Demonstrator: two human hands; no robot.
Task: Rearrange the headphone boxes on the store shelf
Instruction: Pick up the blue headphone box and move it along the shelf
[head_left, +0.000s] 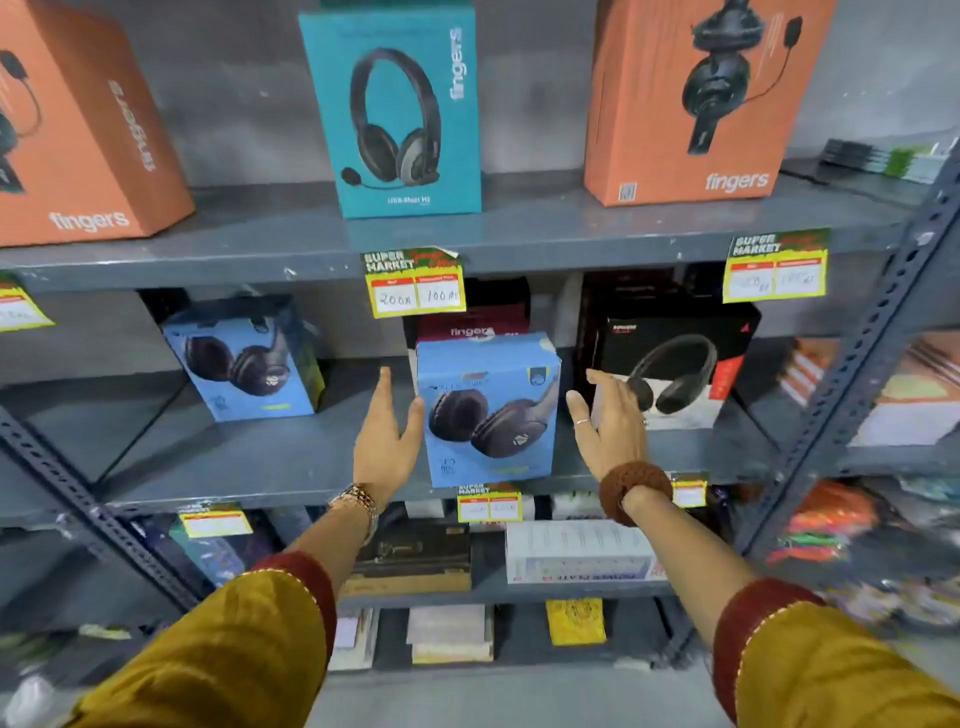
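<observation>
A light blue headphone box (488, 410) stands upright at the front of the middle shelf (260, 467). My left hand (387, 441) is open beside its left edge, the thumb touching or nearly touching the box. My right hand (610, 421) is open a little to the right of the box, apart from it. A second light blue box (244, 358) stands further left on the same shelf. A black and white headphone box (670, 364) stands to the right, partly behind my right hand. A dark maroon box (470, 322) sits behind the front blue box.
The top shelf (519, 234) carries a teal box (395, 109) between two orange boxes (72, 130) (696, 98). Yellow price tags (415, 283) (774, 267) hang from its edge. Lower shelves hold assorted boxes (576, 551). A slotted upright (852, 364) stands at the right.
</observation>
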